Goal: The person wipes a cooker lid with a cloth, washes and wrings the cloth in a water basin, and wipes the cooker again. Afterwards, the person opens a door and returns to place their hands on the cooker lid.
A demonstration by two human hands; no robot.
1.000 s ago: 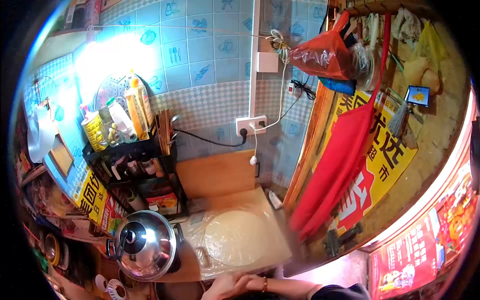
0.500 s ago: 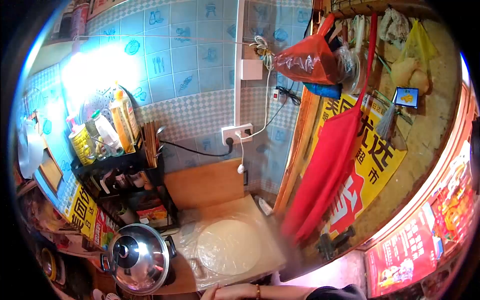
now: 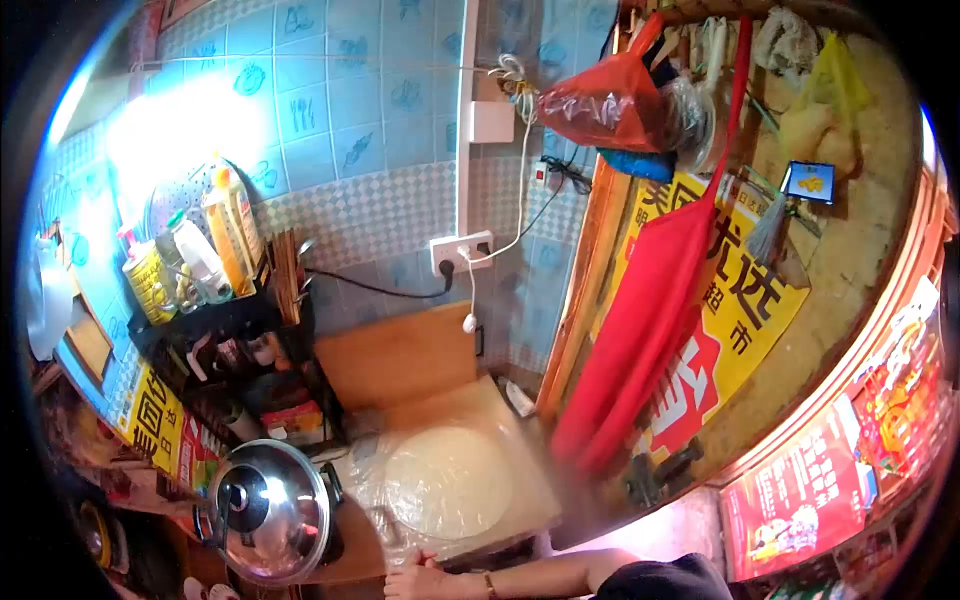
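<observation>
My right hand [image 3: 428,579] is at the bottom edge, its forearm reaching in from the right with a bracelet at the wrist. Its fingers look curled in, and whatever they may hold cannot be made out. Just beyond it, a large round flat sheet of dough [image 3: 447,483] lies under clear plastic film [image 3: 375,487] on a wooden board [image 3: 525,470]. The hand is near the front edge of this board. My left hand does not show as a separate hand.
A lidded steel pot [image 3: 285,530] stands left of the board. Behind it a black rack [image 3: 215,345] carries bottles and chopsticks. A power strip [image 3: 461,250] with cords is on the tiled wall. A red apron [image 3: 640,330] and plastic bags [image 3: 610,110] hang at the right.
The view has shifted slightly, so the room's things sit a little further left and up. My right hand and forearm show more fully above the bottom edge.
</observation>
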